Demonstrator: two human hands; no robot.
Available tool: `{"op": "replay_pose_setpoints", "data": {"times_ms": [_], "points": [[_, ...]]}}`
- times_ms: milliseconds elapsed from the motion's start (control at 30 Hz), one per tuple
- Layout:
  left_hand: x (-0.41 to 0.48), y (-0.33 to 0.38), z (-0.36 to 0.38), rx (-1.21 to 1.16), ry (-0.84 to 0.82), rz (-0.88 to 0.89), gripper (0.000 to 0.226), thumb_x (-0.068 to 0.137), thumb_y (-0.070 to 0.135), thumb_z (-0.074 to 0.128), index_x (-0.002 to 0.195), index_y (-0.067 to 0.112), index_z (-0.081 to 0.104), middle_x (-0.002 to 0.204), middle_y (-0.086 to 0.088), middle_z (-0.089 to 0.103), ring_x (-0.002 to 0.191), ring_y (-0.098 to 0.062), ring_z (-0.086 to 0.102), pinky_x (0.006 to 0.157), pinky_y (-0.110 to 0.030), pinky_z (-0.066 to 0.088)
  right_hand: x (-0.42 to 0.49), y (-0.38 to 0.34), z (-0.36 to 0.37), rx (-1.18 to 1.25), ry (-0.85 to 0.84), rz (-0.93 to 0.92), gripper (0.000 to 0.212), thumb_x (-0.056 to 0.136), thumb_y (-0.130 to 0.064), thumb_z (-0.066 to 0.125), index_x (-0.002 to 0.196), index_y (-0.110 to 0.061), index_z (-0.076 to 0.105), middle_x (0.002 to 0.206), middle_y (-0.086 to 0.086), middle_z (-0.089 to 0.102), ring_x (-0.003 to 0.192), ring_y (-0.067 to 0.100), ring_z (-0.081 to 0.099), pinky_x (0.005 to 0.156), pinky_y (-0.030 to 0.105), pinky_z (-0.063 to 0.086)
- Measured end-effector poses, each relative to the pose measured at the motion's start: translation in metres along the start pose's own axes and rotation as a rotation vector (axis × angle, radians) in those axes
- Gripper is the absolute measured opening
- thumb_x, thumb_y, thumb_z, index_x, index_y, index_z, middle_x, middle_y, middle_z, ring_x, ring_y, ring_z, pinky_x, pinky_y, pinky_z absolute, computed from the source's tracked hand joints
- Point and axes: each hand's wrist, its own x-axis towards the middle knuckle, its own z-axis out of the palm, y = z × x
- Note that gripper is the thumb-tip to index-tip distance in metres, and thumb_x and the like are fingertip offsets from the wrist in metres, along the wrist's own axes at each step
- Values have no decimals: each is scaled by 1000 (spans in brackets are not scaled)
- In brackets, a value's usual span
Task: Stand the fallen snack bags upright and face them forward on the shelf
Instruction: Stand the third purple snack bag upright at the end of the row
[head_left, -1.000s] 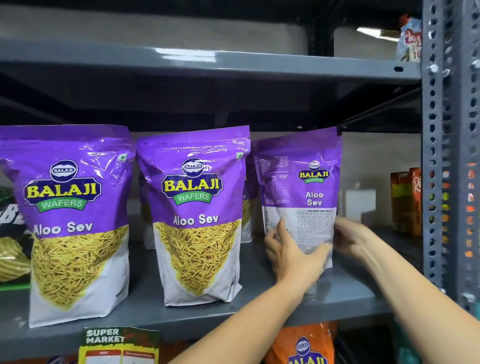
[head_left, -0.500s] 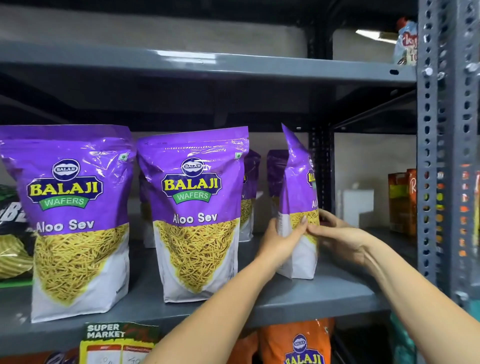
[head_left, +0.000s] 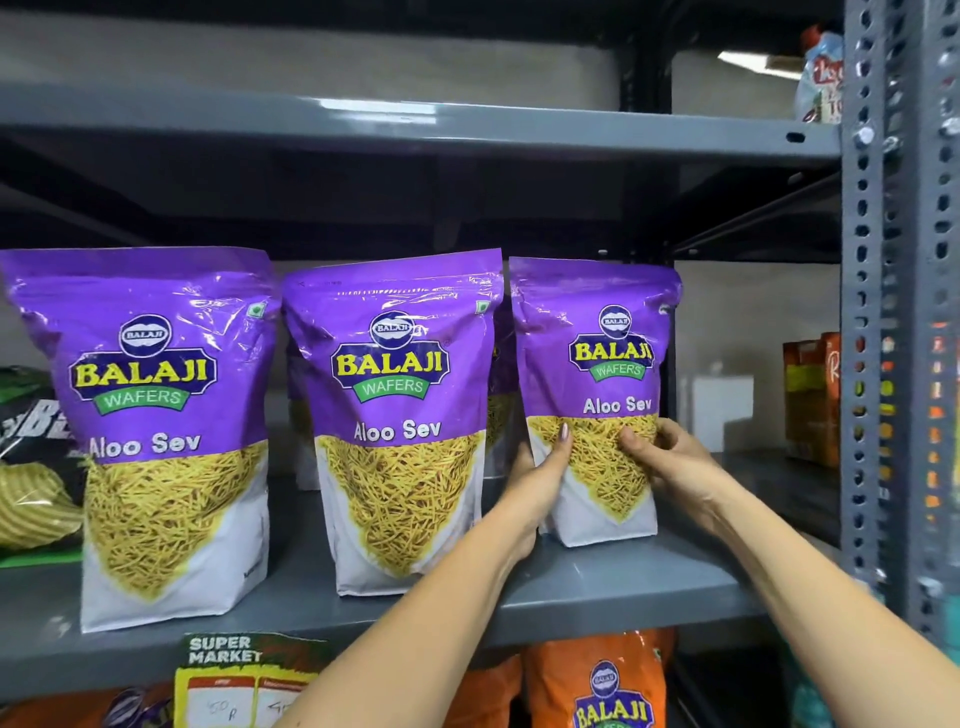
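Note:
Three purple Aloo Sev bags stand upright in a row on the grey shelf, fronts facing me. The right bag is held between both hands: my left hand grips its lower left edge, my right hand grips its lower right side with the thumb on the front. The middle bag and the left bag stand free. More purple bags show behind the gaps between them.
A perforated grey upright post bounds the shelf on the right. Orange boxes and a white box sit at the back right. Green-black bags lie at far left. Orange bags fill the shelf below.
The right bag turned from back-facing, through edge-on, to front-facing. Both hands stayed on it and shifted round to its lower sides.

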Motion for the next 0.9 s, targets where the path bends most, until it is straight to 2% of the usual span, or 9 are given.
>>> {"op": "replay_pose_setpoints", "data": {"times_ms": [167, 233, 333, 467, 567, 667, 733, 833, 900], "points": [[0, -2, -3, 50, -25, -18, 118, 44, 88, 61, 143, 29, 36, 147, 5, 49, 136, -16, 45, 115, -42, 35, -8, -3, 1, -84, -26, 14, 114, 18, -67, 84, 115, -17, 50, 110, 6, 70, 102, 21, 66, 96, 41, 50], [-12, 9, -3, 54, -52, -7, 91, 68, 72, 63, 141, 25, 40, 142, 5, 54, 132, -15, 49, 112, -36, 38, -14, -4, 1, -110, -23, 3, 112, 20, -69, 83, 115, -20, 50, 109, 5, 70, 104, 22, 66, 100, 45, 48], [-13, 8, -5, 25, -92, 19, 36, 93, 37, 55, 126, 25, 48, 118, 13, 63, 107, -1, 60, 86, -12, 48, -20, -6, 0, -123, -25, 6, 118, 20, -69, 82, 121, -19, 47, 110, 2, 69, 102, 18, 67, 83, 33, 53], [-18, 4, -4, 45, -144, 15, 76, 72, 65, 64, 135, 26, 47, 132, 7, 61, 121, -11, 58, 102, -28, 45, -30, -9, -1, -112, -14, -7, 112, 27, -67, 83, 123, -22, 47, 111, -1, 69, 99, 14, 67, 73, 24, 51], [-21, 2, -5, 22, -168, 9, 42, 93, 40, 54, 132, 25, 49, 123, 7, 65, 110, -6, 63, 85, -14, 51, -37, -10, -2, -101, -7, -25, 101, 28, -66, 83, 115, -25, 52, 110, -2, 70, 94, 11, 72, 71, 21, 53], [-29, 6, -4, 1, -187, 13, 34, 96, 32, 52, 128, 22, 51, 114, 9, 67, 96, 2, 65, 72, -7, 51, -44, -11, -2, -76, -15, -23, 83, 51, -55, 79, 121, -20, 51, 111, 0, 70, 93, 12, 71, 71, 22, 54], [-33, 8, -4, 18, -180, 2, 30, 96, 33, 51, 124, 24, 50, 114, 10, 67, 92, 6, 65, 70, -5, 49, -46, -12, -3, -81, -4, -26, 85, 52, -54, 80, 123, -18, 50, 115, 2, 69, 99, 16, 69, 78, 27, 53], [-39, 14, -3, 72, -144, -42, 52, 91, 47, 53, 136, 21, 44, 133, 2, 61, 113, -8, 61, 82, -10, 49, -50, -13, -2, -101, 16, -30, 100, 33, -65, 83, 118, -22, 53, 117, 3, 70, 104, 17, 68, 85, 31, 52], [-52, 23, 0, 202, -92, -51, 86, 76, 70, 55, 144, 21, 32, 145, -1, 51, 131, -16, 51, 102, -26, 44, -55, -16, 1, -120, 32, -34, 106, 29, -70, 81, 118, -21, 51, 115, 2, 69, 103, 16, 68, 83, 30, 52]]}}
